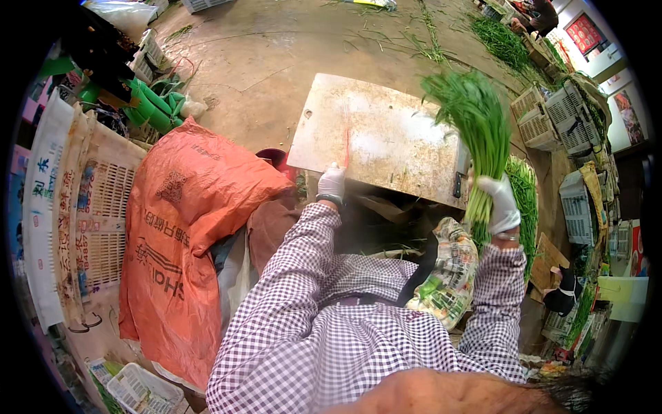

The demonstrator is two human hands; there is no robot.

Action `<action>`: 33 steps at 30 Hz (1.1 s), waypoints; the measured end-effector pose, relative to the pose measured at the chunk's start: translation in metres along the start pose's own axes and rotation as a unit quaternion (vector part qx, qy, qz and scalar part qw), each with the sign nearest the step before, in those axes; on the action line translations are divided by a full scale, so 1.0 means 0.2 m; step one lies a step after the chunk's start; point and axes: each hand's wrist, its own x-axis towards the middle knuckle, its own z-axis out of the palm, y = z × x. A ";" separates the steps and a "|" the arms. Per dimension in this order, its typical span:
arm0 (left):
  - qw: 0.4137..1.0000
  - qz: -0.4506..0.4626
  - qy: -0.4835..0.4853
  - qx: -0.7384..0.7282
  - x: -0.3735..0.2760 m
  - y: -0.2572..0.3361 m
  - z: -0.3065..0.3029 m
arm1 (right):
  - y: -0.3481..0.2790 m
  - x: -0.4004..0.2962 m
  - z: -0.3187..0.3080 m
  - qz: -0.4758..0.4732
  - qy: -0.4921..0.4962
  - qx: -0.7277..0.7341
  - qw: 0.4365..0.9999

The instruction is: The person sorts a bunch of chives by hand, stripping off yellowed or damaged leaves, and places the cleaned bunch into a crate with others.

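Observation:
My right hand (499,203), in a white glove, grips a bunch of long green leafy stems (478,139) near its lower end, at the right edge of a worn white board (382,139). The leafy tops point up and are blurred. My left hand (332,182), also gloved, is at the board's near left edge, at the lower end of a thin red tie (347,139) that lies across the board; its fingers look closed on the tie. A knife with a black handle (457,185) lies along the board's right edge, close to my right hand.
More green stems (522,191) stand right of the board. An orange woven sack (181,233) covers the left side, beside stacked plastic crates (106,207). More crates (576,119) stand at the right. Loose greens (499,41) lie on the floor near a person (540,15) at the far right.

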 end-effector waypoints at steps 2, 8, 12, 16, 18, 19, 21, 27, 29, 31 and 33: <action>0.999 0.033 -0.007 0.000 0.02 0.01 0.03 | -0.09 0.07 0.07 -0.050 0.012 0.006 0.999; 0.997 0.075 0.012 0.028 0.10 0.08 0.06 | 0.02 0.49 0.28 -0.213 0.039 -0.167 0.962; 0.996 0.086 0.003 0.028 0.12 0.09 0.07 | 0.44 0.64 0.60 -0.204 0.046 -0.348 0.914; 0.989 0.123 -0.043 0.072 0.09 0.11 0.08 | 0.95 0.79 0.64 -0.101 -0.030 -0.583 0.805; 0.992 0.104 -0.021 0.074 0.07 0.12 0.10 | 1.08 0.81 0.60 -0.087 -0.061 -0.610 0.785; 0.989 0.128 -0.022 0.069 0.07 0.10 0.10 | 1.07 0.82 0.59 -0.077 -0.060 -0.614 0.783; 0.982 0.179 -0.027 0.056 0.06 0.09 0.07 | 0.98 0.84 0.57 -0.054 -0.057 -0.623 0.778; 0.986 0.134 -0.084 0.042 0.10 0.15 0.06 | 0.45 0.88 0.53 -0.278 0.002 -0.602 0.749; 0.991 0.106 -0.076 -0.008 0.12 0.21 0.04 | 0.32 0.91 0.54 -0.292 0.028 -0.599 0.745; 0.990 0.119 -0.074 0.006 0.13 0.19 0.05 | 0.15 0.87 0.65 -0.329 0.038 -0.515 0.791; 0.988 0.132 -0.071 0.028 0.14 0.19 0.08 | 0.07 0.87 0.73 -0.351 0.043 -0.488 0.798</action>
